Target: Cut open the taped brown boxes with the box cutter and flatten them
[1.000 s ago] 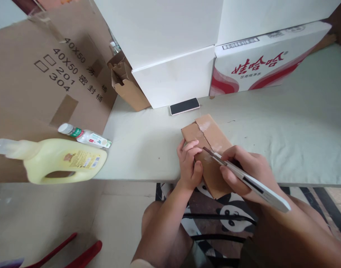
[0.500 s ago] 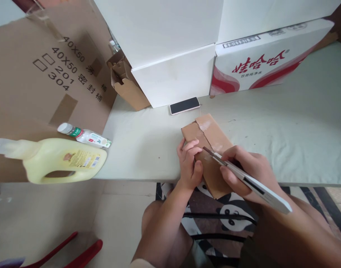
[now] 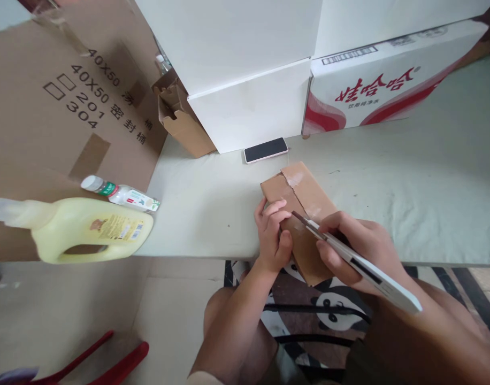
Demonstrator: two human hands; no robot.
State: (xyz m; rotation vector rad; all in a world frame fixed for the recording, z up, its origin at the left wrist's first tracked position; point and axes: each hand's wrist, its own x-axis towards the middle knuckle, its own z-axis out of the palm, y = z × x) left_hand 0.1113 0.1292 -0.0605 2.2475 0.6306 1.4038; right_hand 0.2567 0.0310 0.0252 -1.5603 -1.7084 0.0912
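Brown box [image 3: 303,240]: is lying slantwise at the front edge of the cloth-covered table [image 3: 213,214], its near corner sticking out past that edge; a ragged seam is running along its upper face.
Left hand [image 3: 272,235]: is holding the brown box by its left side, the fingers bending half closed with their tips resting on the upper face, the thumb crooking lower down.
Right hand [image 3: 361,246]: is gripping the utility knife in closed fingers, thumb and forefinger pinching near the blade end.
Utility knife [image 3: 365,269]: is pointing its dark blade at the upper face, the tip sitting just beside the left fingertips; whether it is touching the cardboard, I cannot tell.
Phone [image 3: 266,150]: is lying beyond the brown box, near the white boxes [image 3: 253,107].
2 bottles: the yellow bottle [image 3: 84,227] and the smaller white bottle [image 3: 128,197] are standing at left, beside the carton [image 3: 32,128] marked "304".
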